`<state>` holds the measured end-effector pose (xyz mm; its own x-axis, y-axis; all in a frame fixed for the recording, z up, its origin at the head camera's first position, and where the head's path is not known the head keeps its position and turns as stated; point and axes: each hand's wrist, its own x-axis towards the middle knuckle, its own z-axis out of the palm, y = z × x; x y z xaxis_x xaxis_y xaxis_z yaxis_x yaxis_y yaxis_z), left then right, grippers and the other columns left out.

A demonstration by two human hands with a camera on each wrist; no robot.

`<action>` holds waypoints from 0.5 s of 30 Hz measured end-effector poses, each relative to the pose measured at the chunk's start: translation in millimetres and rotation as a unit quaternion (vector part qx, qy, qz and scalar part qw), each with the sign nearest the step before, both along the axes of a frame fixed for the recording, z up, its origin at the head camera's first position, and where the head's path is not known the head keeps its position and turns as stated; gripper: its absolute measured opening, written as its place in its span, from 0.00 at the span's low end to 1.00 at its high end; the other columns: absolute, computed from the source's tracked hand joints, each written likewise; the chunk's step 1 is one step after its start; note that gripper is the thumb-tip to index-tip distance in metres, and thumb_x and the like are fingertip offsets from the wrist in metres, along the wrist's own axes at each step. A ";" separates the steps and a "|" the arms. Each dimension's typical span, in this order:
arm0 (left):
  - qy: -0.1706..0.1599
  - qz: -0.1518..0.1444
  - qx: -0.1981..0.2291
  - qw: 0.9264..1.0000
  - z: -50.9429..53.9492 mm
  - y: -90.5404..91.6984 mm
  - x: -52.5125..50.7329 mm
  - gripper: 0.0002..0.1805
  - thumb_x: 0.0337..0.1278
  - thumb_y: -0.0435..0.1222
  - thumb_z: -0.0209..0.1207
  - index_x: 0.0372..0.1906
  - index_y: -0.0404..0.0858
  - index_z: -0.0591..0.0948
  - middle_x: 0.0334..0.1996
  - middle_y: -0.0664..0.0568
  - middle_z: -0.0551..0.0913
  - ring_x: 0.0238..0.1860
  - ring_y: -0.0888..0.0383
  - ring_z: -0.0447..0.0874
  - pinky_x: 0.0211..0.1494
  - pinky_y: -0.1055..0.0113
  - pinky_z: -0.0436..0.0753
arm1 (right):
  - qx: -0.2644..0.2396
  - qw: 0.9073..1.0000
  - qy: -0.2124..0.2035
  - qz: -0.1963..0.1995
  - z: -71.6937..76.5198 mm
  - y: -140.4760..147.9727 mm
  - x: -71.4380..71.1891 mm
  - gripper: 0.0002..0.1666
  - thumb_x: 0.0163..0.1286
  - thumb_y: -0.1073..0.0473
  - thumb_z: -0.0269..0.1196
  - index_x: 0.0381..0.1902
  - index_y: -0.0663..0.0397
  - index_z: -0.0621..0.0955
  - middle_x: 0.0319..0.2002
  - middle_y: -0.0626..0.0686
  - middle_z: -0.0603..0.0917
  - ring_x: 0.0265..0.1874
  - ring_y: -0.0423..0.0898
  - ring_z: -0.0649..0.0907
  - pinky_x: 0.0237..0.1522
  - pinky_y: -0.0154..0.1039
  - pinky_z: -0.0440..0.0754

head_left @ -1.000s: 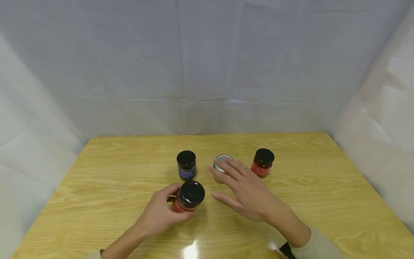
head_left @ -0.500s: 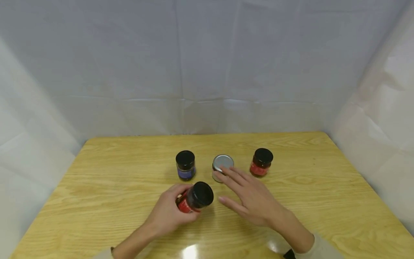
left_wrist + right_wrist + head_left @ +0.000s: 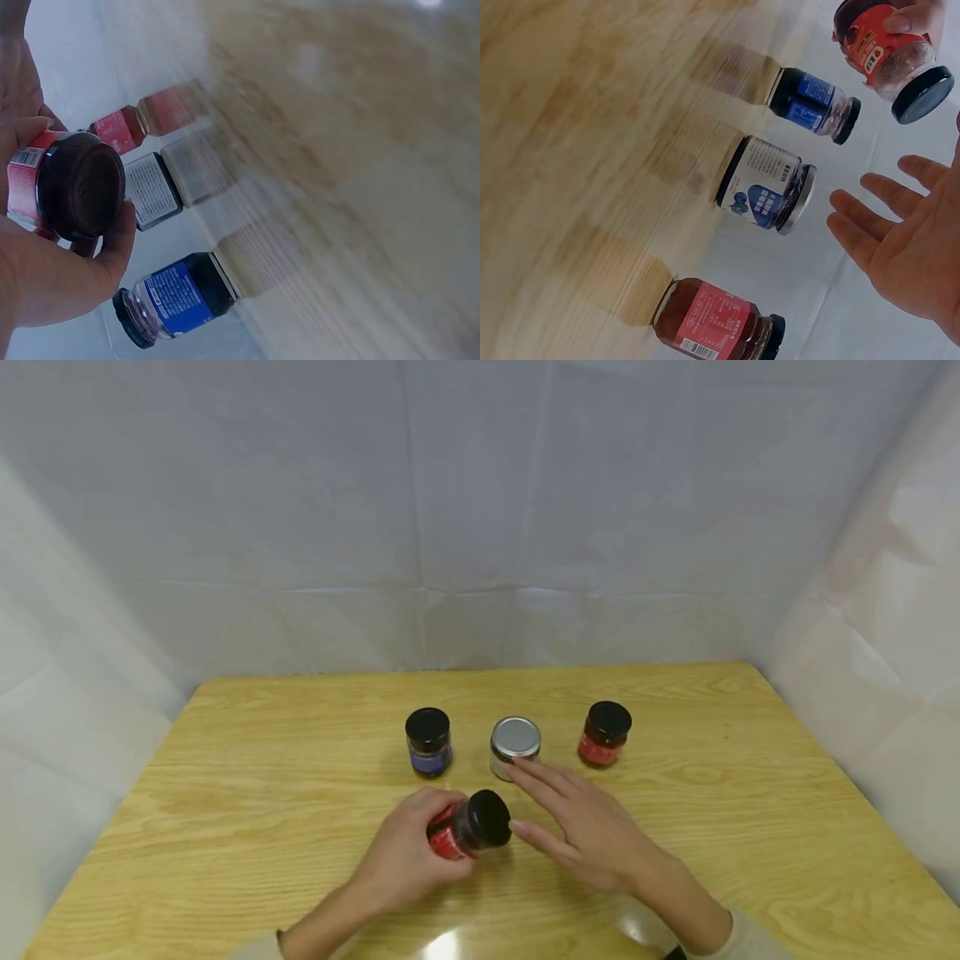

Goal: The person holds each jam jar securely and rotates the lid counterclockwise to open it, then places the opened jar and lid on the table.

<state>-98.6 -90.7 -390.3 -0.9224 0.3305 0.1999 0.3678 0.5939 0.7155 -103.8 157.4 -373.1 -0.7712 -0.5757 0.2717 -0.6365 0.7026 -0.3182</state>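
Red-labelled jar [image 3: 463, 832], seen from the head, hangs tilted above the table [image 3: 247, 810]; the left hand [image 3: 408, 856] grips it around the body, which leaves the black lid [image 3: 490, 818] uncovered and facing the right hand [image 3: 592, 835]. That hand's fingers are extended and grasp nothing; whether its thumb meets the lid, I cannot tell.

From the left wrist, digits hold the jar from opposite sides, presumably to keep it from slipping while tilted.

From the right wrist, the blue-labelled jar [image 3: 810, 101], silver-lidded jar [image 3: 762, 184] and second red-labelled jar [image 3: 716, 321] stand upright and apart, a spacing that probably leaves room for fingers.
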 end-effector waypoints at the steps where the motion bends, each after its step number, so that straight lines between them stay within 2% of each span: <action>1: 0.002 0.000 -0.005 1.000 0.0 0.9 0.5 0.30 0.28 0.41 0.74 0.47 0.49 0.80 0.38 0.66 0.76 0.38 0.65 0.74 0.42 0.67 0.77 | -0.004 1.000 -0.006 0.000 -0.1 -0.2 0.6 0.35 0.73 0.37 0.47 0.75 0.28 0.53 0.71 0.45 0.62 0.66 0.48 0.65 0.59 0.56 0.68; 7: 0.007 -0.002 -0.027 1.000 0.3 5.3 2.1 0.28 0.27 0.41 0.73 0.46 0.50 0.80 0.36 0.65 0.74 0.35 0.66 0.74 0.39 0.69 0.78 | -0.026 0.998 -0.063 -0.005 1.1 -3.8 5.1 0.35 0.73 0.36 0.47 0.74 0.29 0.56 0.69 0.47 0.66 0.64 0.46 0.69 0.58 0.55 0.69; 11: 0.017 -0.010 -0.037 0.999 0.6 7.3 2.9 0.28 0.27 0.41 0.73 0.45 0.49 0.80 0.35 0.64 0.74 0.34 0.65 0.74 0.37 0.70 0.78 | -0.038 0.994 -0.100 -0.010 3.4 -7.5 8.7 0.34 0.72 0.34 0.47 0.73 0.27 0.57 0.66 0.43 0.69 0.54 0.41 0.76 0.51 0.49 0.75; 15: 0.029 -0.019 -0.037 0.999 -0.4 8.8 4.0 0.28 0.27 0.41 0.73 0.45 0.49 0.80 0.35 0.64 0.73 0.33 0.66 0.74 0.35 0.71 0.77 | -0.054 0.992 -0.111 -0.013 5.2 -11.7 11.8 0.35 0.70 0.33 0.50 0.72 0.30 0.61 0.60 0.38 0.73 0.44 0.37 0.78 0.43 0.41 0.78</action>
